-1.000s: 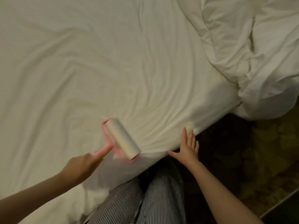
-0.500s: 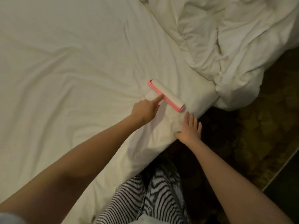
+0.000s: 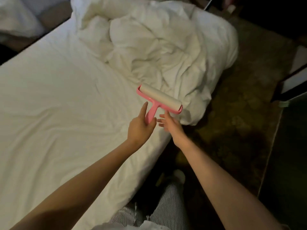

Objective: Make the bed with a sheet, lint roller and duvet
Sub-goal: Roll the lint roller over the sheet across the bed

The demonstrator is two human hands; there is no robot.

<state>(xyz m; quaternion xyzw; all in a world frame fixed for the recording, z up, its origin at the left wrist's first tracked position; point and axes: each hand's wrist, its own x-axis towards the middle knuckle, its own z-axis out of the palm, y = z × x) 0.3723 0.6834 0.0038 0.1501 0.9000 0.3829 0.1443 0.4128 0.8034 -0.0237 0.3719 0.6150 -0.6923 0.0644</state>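
Head camera is looking down on a bed whose white sheet is lying mostly flat, with soft, shallow creases running across it and its near edge draping over the side of the mattress. A white duvet is sitting bunched in a puffy, deeply crumpled heap at the far right end of the bed, its lower corner spilling over the edge toward the floor. A dark carpet with a mottled brownish-gold pattern is covering the floor to the right, and the room is lying in dim light, with dark furniture showing at the right border. More white bedding is showing, blurred, in the upper left corner beyond a dark gap. The lint roller is being held over the right side of the bed, where sheet meets duvet; whether its roll is touching the cloth cannot be told. It is a T-shaped tool, with a glossy pink plastic handle and frame carrying a pale paper cylinder. The left hand is gripping the lower end of the handle, thumb and fingers curling round it and the forefinger stretching up alongside. The right hand is hovering just beside it, fingers apart and relaxed, holding nothing. Trousers with thin black-and-white stripes are showing at the bottom.
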